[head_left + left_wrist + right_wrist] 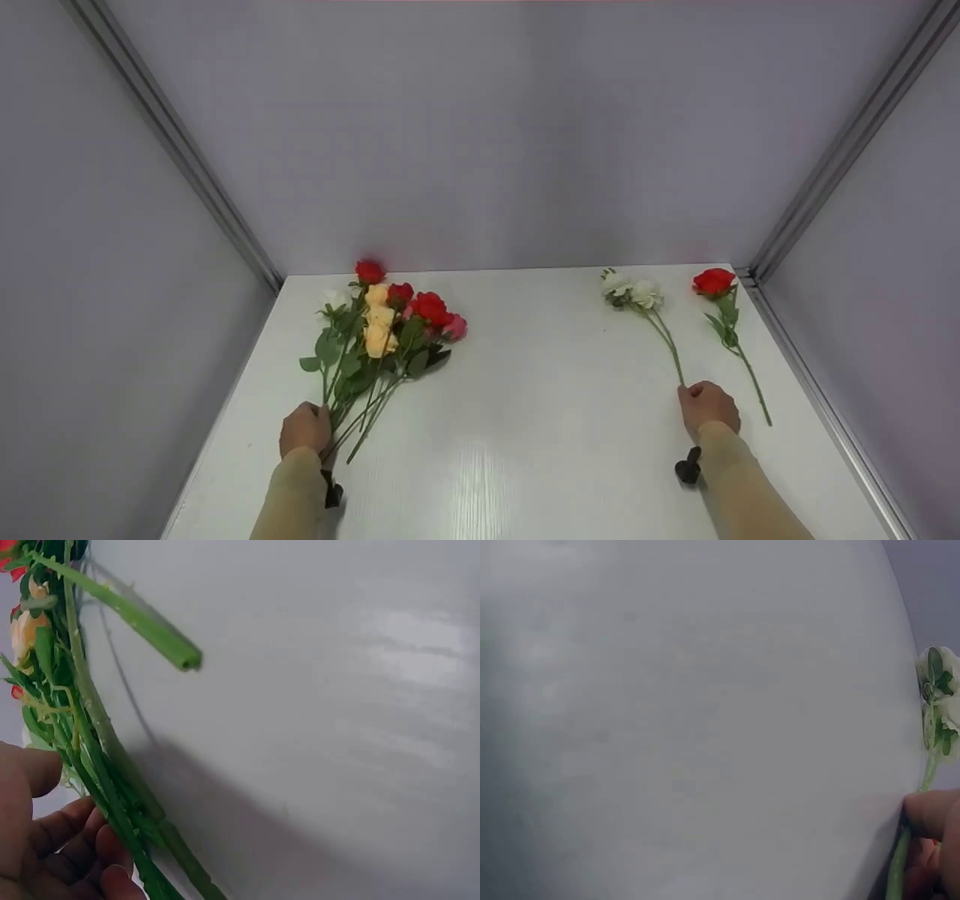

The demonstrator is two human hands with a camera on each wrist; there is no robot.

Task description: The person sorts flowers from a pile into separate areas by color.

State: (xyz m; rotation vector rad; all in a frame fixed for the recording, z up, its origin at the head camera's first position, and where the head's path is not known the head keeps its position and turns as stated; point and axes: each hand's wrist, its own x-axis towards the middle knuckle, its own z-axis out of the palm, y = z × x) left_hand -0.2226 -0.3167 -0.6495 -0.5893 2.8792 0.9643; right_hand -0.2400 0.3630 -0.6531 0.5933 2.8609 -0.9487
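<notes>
A bunch of red, peach and white flowers lies on the left of the white table. My left hand grips the lower ends of its stems, fingers curled around them. On the right lies a white flower on a thin green stem. My right hand pinches the lower end of that stem. A single red rose lies just right of the white flower, untouched.
Grey walls enclose the table on the left, back and right, with metal rails in the corners. One cut stem end sticks out from the bunch over the tabletop.
</notes>
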